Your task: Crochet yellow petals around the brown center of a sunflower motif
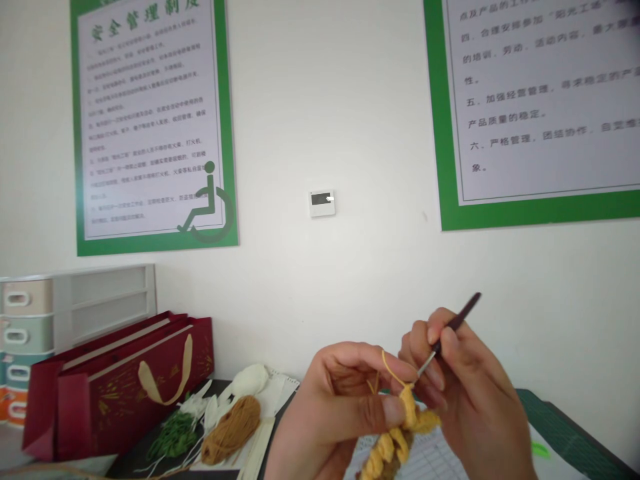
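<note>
My left hand pinches a yellow crocheted piece between thumb and forefinger, and a strand of yellow yarn loops over that forefinger. In my right hand is a crochet hook with a dark handle, held like a pen and slanting down to the left. Its metal tip meets the top of the yellow piece, close to my left fingertips. The lower part of the piece, curled and partly brownish, runs out of view at the bottom edge.
At the left lie a brown yarn ball, green yarn and white yarn. Behind them stand dark red gift bags and a drawer unit. A printed sheet and a green cutting mat lie beneath and beside my hands.
</note>
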{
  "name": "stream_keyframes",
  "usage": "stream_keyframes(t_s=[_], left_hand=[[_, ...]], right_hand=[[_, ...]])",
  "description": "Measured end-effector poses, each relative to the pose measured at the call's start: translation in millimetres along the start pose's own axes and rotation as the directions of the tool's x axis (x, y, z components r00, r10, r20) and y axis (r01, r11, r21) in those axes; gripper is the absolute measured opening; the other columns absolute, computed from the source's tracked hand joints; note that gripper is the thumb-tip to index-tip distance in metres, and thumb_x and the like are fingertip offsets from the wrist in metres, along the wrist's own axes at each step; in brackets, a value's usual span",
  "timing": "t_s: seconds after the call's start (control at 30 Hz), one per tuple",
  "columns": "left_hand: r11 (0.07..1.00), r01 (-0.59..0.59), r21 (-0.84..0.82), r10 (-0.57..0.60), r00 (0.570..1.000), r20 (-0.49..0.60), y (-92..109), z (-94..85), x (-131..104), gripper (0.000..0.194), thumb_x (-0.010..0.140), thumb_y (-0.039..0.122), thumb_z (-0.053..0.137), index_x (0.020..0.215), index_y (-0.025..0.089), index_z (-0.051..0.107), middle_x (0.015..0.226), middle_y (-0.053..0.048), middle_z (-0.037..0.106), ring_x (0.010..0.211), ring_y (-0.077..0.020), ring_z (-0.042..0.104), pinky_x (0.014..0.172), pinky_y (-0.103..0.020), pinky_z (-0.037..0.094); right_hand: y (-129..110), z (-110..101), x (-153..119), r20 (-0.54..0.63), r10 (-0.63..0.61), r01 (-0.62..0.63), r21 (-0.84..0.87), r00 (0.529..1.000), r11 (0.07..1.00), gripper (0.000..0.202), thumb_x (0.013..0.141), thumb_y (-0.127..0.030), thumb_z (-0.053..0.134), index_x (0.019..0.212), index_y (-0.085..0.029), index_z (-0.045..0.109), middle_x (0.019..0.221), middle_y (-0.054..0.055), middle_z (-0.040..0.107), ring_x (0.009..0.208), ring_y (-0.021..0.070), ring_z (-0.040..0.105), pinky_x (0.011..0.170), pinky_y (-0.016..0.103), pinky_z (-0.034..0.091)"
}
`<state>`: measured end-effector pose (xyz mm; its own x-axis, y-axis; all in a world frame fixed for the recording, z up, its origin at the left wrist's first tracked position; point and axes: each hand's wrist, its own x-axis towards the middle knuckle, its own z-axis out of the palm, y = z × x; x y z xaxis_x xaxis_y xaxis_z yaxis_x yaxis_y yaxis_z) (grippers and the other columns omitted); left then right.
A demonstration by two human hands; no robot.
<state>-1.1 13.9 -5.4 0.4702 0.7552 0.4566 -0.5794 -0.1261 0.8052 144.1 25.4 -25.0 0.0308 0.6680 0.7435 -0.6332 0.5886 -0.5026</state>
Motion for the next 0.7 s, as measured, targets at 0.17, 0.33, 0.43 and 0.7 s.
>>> stream_keyframes(t_s=[0.17,0.33,0.43,0.7], left_hand=[[0.969,-0.124,0.215,0.169,0.964,-0.205,0,8.1,1,0.027,0.071,0.018,0.09,0.098,0.022,0.085,0.084,-0.006,0.076,0.089,-0.0216,0.071,0.087,-0.033,0.055],[0.935,-0.199,0.294,0.286,0.913,-0.291,-8,7.4,5,0.037,0.071,0.017,0.091,0.107,0.023,0.083,0.084,-0.004,0.075,0.083,-0.0163,0.068,0.079,-0.026,0.055],[0.941,-0.18,0.288,0.264,0.921,-0.287,-10,3.8,8,0.036,0.073,0.017,0.09,0.107,0.021,0.082,0.093,-0.007,0.078,0.084,-0.016,0.067,0.077,-0.025,0.055],[0.906,-0.158,0.394,0.236,0.959,-0.158,-10,-5.8,19,0.04,0.083,0.035,0.083,0.119,0.02,0.076,0.095,-0.006,0.075,0.097,-0.0206,0.068,0.09,-0.032,0.053]], right_hand=[[11,3,7,-0.002,-0.025,0.025,-0.126,1.0,0.992,0.019,0.098,-0.037,0.064,0.085,-0.024,0.062,0.075,-0.002,0.059,0.066,0.0105,0.055,0.062,0.022,0.049],[18,1,8,0.105,-0.326,0.341,-0.394,0.939,0.853,0.004,0.096,-0.026,0.067,0.095,-0.028,0.069,0.095,0.001,0.069,0.094,0.0143,0.067,0.081,0.025,0.057],[19,-1,10,0.136,-0.373,0.39,-0.486,0.918,0.782,0.009,0.098,-0.022,0.063,0.098,-0.029,0.069,0.092,0.0,0.071,0.091,0.0147,0.07,0.081,0.027,0.06],[20,-15,16,0.046,-0.49,0.361,-0.736,0.87,0.572,0.009,0.097,-0.021,0.065,0.095,-0.028,0.07,0.088,-0.001,0.072,0.082,0.0148,0.07,0.07,0.027,0.056]])
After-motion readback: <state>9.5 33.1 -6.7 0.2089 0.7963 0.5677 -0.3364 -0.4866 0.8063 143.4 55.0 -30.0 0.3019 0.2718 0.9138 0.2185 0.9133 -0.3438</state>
